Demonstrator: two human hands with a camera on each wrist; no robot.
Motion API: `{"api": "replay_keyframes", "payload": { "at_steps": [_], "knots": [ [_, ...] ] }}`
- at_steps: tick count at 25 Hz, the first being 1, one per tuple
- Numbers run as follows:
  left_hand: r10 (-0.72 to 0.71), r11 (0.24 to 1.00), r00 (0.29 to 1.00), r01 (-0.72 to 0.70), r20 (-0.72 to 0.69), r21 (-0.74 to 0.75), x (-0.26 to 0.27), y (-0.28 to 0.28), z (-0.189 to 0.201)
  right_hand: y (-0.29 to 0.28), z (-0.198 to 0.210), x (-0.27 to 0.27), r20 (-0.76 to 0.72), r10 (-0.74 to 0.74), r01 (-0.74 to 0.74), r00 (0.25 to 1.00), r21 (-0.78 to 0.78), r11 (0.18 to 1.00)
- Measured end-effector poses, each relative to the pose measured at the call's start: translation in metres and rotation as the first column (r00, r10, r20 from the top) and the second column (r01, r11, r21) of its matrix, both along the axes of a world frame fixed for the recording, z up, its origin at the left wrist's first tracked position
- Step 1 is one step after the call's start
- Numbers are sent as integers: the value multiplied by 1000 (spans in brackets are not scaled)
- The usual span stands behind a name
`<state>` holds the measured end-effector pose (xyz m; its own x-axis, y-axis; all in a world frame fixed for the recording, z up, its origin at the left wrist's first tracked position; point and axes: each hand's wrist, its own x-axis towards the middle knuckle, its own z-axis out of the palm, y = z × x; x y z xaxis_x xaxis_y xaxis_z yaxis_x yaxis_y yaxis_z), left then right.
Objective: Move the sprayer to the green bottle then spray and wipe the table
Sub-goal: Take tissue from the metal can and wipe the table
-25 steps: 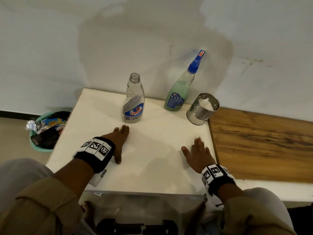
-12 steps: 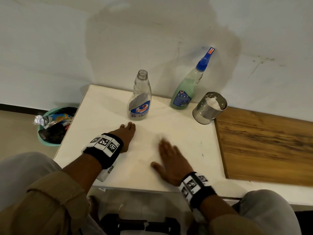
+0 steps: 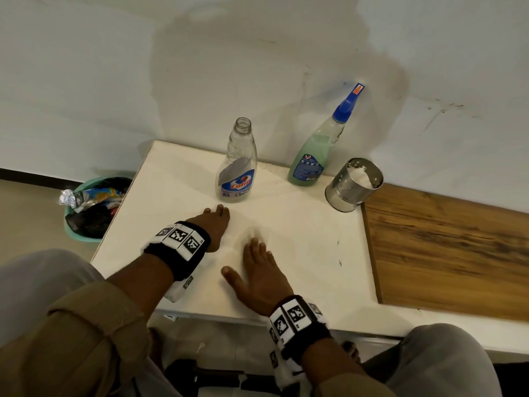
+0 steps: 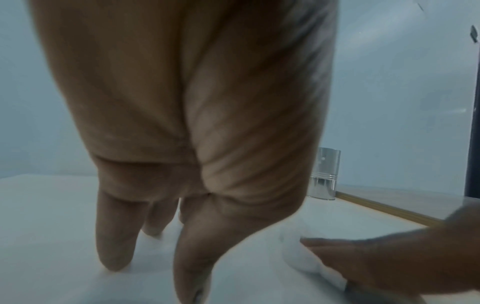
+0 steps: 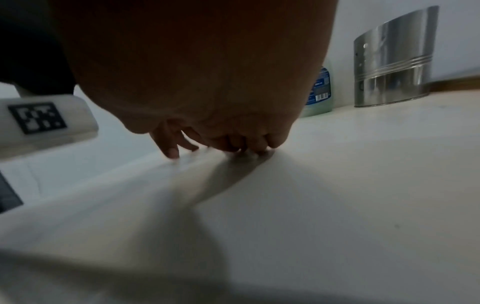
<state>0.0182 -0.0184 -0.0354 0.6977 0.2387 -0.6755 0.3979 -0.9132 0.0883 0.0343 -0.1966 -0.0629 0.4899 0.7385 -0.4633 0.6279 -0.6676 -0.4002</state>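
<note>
With the sprayer (image 3: 349,102) already on the green bottle (image 3: 313,156) at the table's (image 3: 300,230) back edge, wiping's underway: right hand (image 3: 259,277) flat, fingers straight, pressing a white wad (image 4: 306,261). Left hand (image 3: 213,224) rests flat nearby. Best keep strokes overlapping. Beside the bottle, a steel cup (image 3: 353,184) holds white wadding; the clear bottle (image 3: 237,164) looks empty.

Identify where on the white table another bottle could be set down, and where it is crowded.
Bare room: the table's right part, between the right hand and the wooden board, and the far left corner beside the clear bottle. Crowded: the back edge with the green bottle and steel holder.
</note>
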Motion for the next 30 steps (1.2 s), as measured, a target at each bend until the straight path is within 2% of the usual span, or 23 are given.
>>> {"api": "replay_keyframes", "payload": {
  "at_steps": [2,4,5,6,7,9,11,16,20,22,24,27,29,30],
  "knots": [
    [8,1000,1000,-8,14,4,1,1,2,-9,6,24,74,-72,57,995,193,980],
    [23,1000,999,-23,32,11,1,0,5,-28,12,57,152,-300,218,942,404,889],
    [23,999,998,-24,54,22,1,-2,7,-34,14,71,152,-368,265,917,456,849],
    [18,999,997,-20,79,31,2,-4,9,-36,15,79,157,-365,258,918,463,848],
    [11,999,994,-15,105,36,3,-7,10,-34,15,83,159,-297,206,942,425,881],
    [-2,999,990,-3,143,35,4,-11,12,-19,10,76,107,-52,23,993,256,966],
    [-14,1000,988,9,152,30,5,-14,12,-1,3,63,56,153,-156,987,64,986],
    [-15,1000,988,13,153,15,6,-13,13,0,0,24,152,282,-273,947,-74,959],
    [-18,1000,991,15,132,23,5,-13,15,-22,-8,11,238,444,-419,864,-152,895],
    [-16,1000,991,13,133,24,4,-11,16,-34,-8,35,269,367,-319,890,-207,925],
    [-8,1000,992,6,127,18,3,-11,15,-52,-11,71,289,157,-87,944,-241,967],
    [-13,1000,991,10,130,25,5,-12,15,-61,-11,112,280,-156,236,947,-281,930],
    [-23,1000,991,20,130,23,7,-12,13,-45,-10,112,222,-314,363,923,-231,903],
    [-26,1000,991,24,130,21,8,-12,12,-32,-9,103,195,-347,384,917,-206,900]
  ]
}}
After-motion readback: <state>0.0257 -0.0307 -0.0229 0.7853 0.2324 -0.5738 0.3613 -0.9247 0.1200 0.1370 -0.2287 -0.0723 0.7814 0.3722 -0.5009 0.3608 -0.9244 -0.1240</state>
